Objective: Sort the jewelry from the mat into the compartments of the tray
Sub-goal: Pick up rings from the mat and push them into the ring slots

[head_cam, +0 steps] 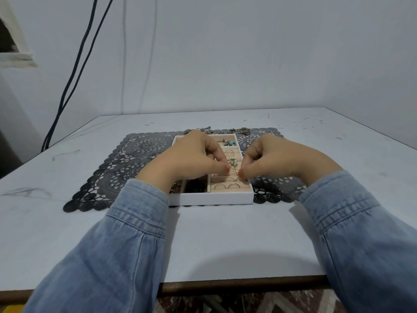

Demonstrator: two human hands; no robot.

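Note:
A white tray [212,198] with beige padded compartments sits on a dark lace mat [126,163]. Its right column holds several thin rings [228,185] in slots. An ornate silver ring [232,164] stands in the middle of that column. My left hand [191,159] hovers over the tray with curled fingers, thumb and forefinger pinching at the ornate ring. My right hand [275,159] is curled just right of it, thumb tip on the ring cushion; anything between its fingers is hidden. A turquoise piece [230,143] lies in the far compartment. Dark beads [196,185] fill a near-left compartment.
Silver chains [216,131] lie on the mat behind the tray. The white table [225,240] ends at a brown front edge near me. Black cables [74,71] hang down the wall at the left.

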